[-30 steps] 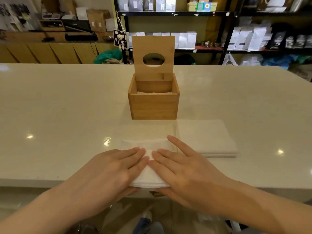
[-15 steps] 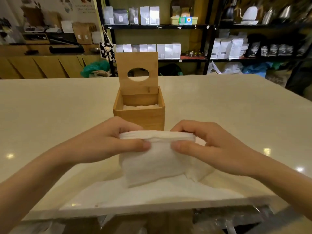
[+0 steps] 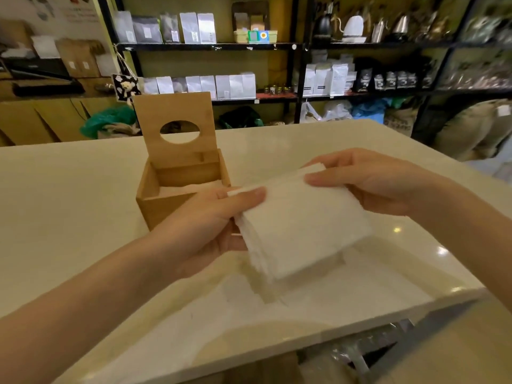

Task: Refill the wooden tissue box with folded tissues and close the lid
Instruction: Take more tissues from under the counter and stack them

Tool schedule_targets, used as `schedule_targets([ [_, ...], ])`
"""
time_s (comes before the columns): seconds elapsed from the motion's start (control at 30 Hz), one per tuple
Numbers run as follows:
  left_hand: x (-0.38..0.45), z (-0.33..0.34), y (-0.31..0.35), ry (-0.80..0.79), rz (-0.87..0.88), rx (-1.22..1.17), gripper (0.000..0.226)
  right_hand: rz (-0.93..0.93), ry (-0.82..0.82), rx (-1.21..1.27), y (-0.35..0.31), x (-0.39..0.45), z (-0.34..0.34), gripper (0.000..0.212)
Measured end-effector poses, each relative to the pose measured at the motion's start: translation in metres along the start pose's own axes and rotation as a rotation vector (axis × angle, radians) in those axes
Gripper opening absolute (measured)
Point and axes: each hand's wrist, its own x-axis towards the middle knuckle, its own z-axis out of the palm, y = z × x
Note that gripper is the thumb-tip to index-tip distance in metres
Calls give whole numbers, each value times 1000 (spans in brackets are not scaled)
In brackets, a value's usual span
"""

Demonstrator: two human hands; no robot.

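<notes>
Wooden tissue box, square, light-toned (image 3: 166, 209): stands on the pale glossy stone counter (image 3: 69, 217), far side of the hands. Hinged wooden lid with oval dispensing hole (image 3: 176, 128) stands upright at the back edge. Interior shows a low layer of white tissue already in place; room remains above it.

Folded white tissue stack, soft, thick (image 3: 299, 231): held in the air above the counter, just right of and nearer than the box, tilted, its lower edges hanging loose.

Left hand (image 3: 205, 225): closed on the stack's left upper corner, thumb in front, fingers behind.

Right hand (image 3: 371, 181): closed on the right upper corner, thumb on the near face, fingers curled behind.

Flat white sheet or sheets on the counter beneath the stack (image 3: 318, 295): blurred, count not readable.

Risks, as judged:
- Loose lower edges likely to fan apart or catch on the box's near wall on entry, crumpling the fold.
- Stack appears about as wide as the opening; a skewed entry could jam it against a side wall.
- Grip is at the top corners only; inner layers may slide out.
- Upright lid could be knocked down by a knuckle, or fail to shut flat if the fill sits proud.
</notes>
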Motion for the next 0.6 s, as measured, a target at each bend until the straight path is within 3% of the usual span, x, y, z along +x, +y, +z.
schedule_targets([
  [0.17, 7, 1, -25, -123, -207, -105, 44, 117, 0, -151, 27, 8, -9, 24],
  [0.23, 7, -2, -30, -159, -252, -71, 43, 125, 7, -245, 34, 11, -6, 23],
  [0.33, 10, -6, -40, -105, -209, 180, 29, 118, 61, -415, 39, 17, 4, 22],
  [0.47, 10, -9, -46, -49, -96, 502, 29, 16, 192, -667, 44, 23, 15, 24],
  [0.6, 12, -12, -51, 112, 168, 1077, 39, -44, 317, -858, 54, 24, 18, 33],
])
